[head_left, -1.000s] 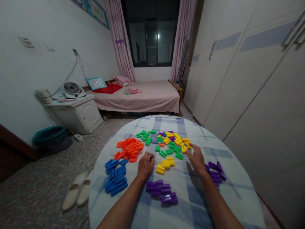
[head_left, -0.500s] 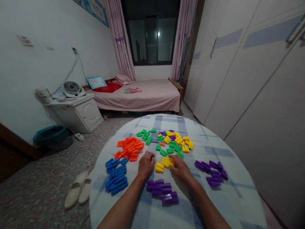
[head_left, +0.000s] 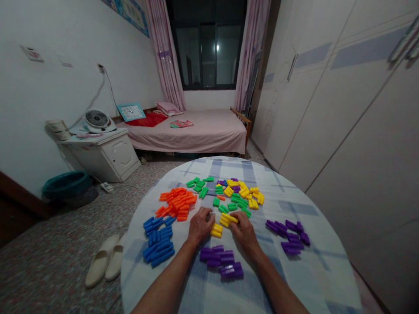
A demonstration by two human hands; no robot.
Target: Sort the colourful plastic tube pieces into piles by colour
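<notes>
My right hand [head_left: 245, 230] pinches a small group of yellow plastic pieces [head_left: 225, 219] by its right end, just above the tablecloth. My left hand [head_left: 200, 226] has its fingers curled, with thumb and fingertips against the left side of another yellow plastic piece [head_left: 216, 231]. The pieces look like short paired tubes. Behind the hands lie loose green pieces [head_left: 232, 206] and more yellow pieces [head_left: 243, 190]. Nearer to me, between my forearms, sits a cluster of purple pieces [head_left: 218, 256].
Orange pieces [head_left: 178, 203] form a pile on the left, with blue pieces [head_left: 159, 244] in front of it. More purple pieces [head_left: 291, 237] lie at the right. The round table [head_left: 321, 279] has a checked cloth. Beyond are a bed [head_left: 209, 131] and a wardrobe [head_left: 347, 113].
My left hand has come right, up against the nearer yellow piece. My right hand's yellow pieces have moved apart from that piece and tilted slightly. The view has shifted a little.
</notes>
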